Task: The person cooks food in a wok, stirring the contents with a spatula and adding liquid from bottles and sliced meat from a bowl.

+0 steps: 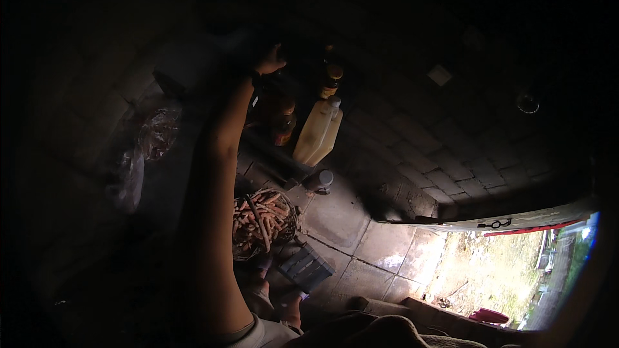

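My left arm point(227, 169) stretches up across the view, with a dark band on the wrist. At its end my left hand point(271, 63) reaches into deep shadow over a dark surface; whether its fingers hold anything is hidden. Close to the right of the hand stand a dark bottle with a yellow cap point(333, 75) and a reddish-brown bottle point(284, 125). Nearer to me is a pale plastic jug point(318, 130) with a white cap and yellowish contents. My right hand is out of view.
Below stands a wicker basket point(294, 217) of what look like bare corncobs point(271, 208). Beside it are a small slatted stool point(307, 268) and a white-lidded container point(323, 180). Plastic bags point(159, 130) lie left. A brick wall point(435, 154) and a door point(527, 217) flank bright daylight.
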Action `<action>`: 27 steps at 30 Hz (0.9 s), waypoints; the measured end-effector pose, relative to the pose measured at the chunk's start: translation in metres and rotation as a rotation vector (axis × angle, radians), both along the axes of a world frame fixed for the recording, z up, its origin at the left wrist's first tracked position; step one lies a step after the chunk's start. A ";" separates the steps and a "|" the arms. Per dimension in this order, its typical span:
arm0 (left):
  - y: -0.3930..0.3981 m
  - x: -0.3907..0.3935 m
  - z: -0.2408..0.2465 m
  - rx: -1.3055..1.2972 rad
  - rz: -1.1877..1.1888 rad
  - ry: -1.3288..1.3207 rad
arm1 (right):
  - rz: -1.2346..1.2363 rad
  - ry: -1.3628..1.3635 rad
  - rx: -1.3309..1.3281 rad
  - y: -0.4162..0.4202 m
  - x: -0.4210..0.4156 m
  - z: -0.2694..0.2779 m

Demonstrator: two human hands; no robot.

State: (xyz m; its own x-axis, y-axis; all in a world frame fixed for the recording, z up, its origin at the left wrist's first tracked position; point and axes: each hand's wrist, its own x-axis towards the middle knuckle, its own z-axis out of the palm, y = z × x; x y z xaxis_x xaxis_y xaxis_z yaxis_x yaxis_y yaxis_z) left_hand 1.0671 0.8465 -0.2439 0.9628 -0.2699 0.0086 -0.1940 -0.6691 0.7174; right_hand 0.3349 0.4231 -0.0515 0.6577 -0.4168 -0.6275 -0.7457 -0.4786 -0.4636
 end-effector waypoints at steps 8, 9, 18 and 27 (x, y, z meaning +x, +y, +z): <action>0.025 0.051 -0.073 -0.263 -0.023 -0.115 | -0.024 -0.060 -0.010 -0.008 0.010 0.009; 0.011 0.055 -0.075 -0.322 -0.048 -0.099 | -0.055 -0.051 -0.015 -0.001 0.007 0.005; 0.038 0.028 -0.066 -0.312 0.074 -0.177 | 0.028 0.032 0.000 0.007 0.023 -0.002; 0.066 0.009 0.038 -0.308 -0.032 -0.372 | -0.081 0.011 0.145 0.015 -0.011 -0.042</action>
